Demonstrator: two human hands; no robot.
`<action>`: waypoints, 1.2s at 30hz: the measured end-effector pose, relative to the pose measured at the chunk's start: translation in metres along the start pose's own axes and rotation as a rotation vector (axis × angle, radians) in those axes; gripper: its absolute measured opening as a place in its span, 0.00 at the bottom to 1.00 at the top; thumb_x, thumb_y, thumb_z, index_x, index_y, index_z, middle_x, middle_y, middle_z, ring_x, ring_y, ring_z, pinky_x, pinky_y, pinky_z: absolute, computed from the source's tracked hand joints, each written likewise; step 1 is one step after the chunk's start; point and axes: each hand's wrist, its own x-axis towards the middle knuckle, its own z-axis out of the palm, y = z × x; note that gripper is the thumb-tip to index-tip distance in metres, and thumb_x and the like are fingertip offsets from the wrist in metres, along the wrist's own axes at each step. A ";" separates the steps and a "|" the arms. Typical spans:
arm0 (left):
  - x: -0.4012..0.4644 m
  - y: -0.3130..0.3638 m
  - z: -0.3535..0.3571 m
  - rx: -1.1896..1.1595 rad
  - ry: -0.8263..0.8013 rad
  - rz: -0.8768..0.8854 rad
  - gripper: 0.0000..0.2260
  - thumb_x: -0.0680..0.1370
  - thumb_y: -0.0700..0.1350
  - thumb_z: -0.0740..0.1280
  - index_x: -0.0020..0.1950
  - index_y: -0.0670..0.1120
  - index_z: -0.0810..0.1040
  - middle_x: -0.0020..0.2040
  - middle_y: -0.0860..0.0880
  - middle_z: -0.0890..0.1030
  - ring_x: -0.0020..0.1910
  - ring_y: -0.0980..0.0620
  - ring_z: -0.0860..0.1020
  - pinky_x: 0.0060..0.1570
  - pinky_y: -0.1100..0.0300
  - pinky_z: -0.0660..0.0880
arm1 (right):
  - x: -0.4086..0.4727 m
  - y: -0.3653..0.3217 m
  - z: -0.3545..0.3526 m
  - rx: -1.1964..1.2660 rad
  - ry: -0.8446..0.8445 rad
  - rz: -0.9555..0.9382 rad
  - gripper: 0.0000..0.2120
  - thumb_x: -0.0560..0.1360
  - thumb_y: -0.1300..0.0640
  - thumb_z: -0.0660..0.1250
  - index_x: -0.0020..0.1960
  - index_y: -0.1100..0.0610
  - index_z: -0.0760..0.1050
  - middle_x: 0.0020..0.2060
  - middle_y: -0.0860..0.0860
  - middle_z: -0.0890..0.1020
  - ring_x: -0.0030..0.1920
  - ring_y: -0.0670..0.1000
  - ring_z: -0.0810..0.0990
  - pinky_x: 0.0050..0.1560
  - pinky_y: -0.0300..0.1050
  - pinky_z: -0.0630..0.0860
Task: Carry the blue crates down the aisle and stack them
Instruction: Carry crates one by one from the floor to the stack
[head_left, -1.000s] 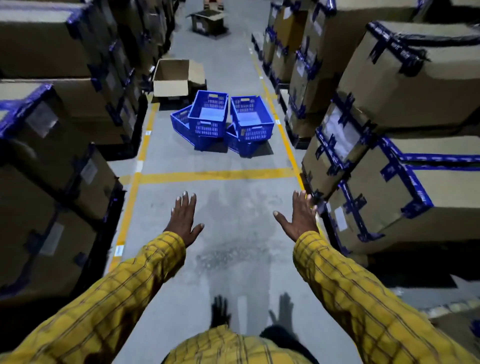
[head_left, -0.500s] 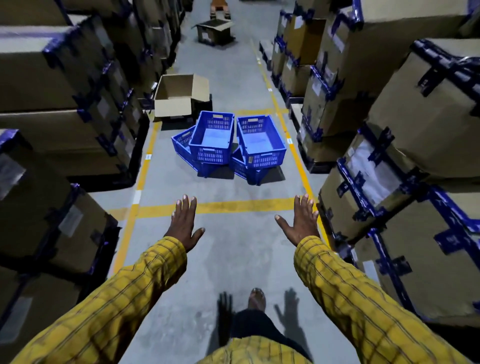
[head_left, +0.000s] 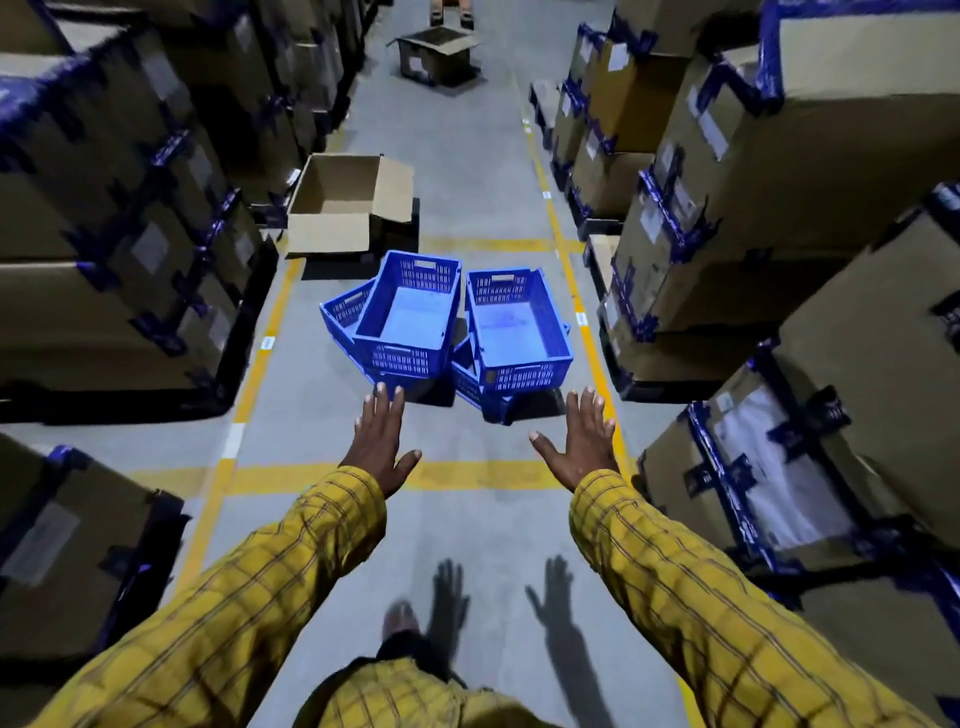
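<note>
Several blue perforated crates lie in a loose heap on the aisle floor ahead. The left top crate (head_left: 410, 317) rests askew on another crate (head_left: 340, 312) beneath it. The right top crate (head_left: 519, 332) sits tilted on a lower crate (head_left: 475, 387). All look empty. My left hand (head_left: 379, 441) is stretched forward, palm down and fingers spread, its fingertips just short of the left crate's near wall. My right hand (head_left: 579, 441) is held out the same way, just short of the right crates. Neither hand holds anything.
Tall stacks of taped cardboard boxes (head_left: 130, 208) wall the aisle on the left and on the right (head_left: 779, 208). An open carton (head_left: 343, 208) stands just behind the crates, and another open carton (head_left: 436, 52) lies farther down. Yellow floor lines (head_left: 467, 475) cross the aisle.
I have walked forward down the aisle, so the crates are much nearer, now just beyond my fingertips. Both hands stay outstretched and empty.
</note>
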 end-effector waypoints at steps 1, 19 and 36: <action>0.008 0.003 -0.003 0.003 -0.009 -0.011 0.41 0.80 0.51 0.65 0.80 0.48 0.37 0.79 0.46 0.34 0.78 0.42 0.36 0.74 0.39 0.47 | 0.010 -0.002 -0.003 -0.002 0.009 -0.004 0.45 0.76 0.33 0.58 0.80 0.53 0.40 0.79 0.52 0.36 0.78 0.52 0.32 0.76 0.54 0.34; 0.433 -0.023 -0.067 0.122 -0.186 0.189 0.41 0.79 0.49 0.66 0.80 0.45 0.38 0.79 0.44 0.35 0.78 0.41 0.36 0.75 0.40 0.47 | 0.343 -0.059 0.019 0.133 0.005 0.192 0.44 0.77 0.35 0.59 0.80 0.53 0.40 0.79 0.53 0.36 0.78 0.53 0.34 0.76 0.55 0.35; 0.743 0.001 -0.004 0.243 -0.364 0.265 0.41 0.80 0.49 0.66 0.80 0.43 0.39 0.80 0.42 0.37 0.79 0.39 0.39 0.76 0.40 0.50 | 0.566 -0.013 0.081 0.341 -0.002 0.567 0.40 0.79 0.39 0.60 0.81 0.53 0.43 0.80 0.54 0.42 0.79 0.56 0.48 0.77 0.58 0.46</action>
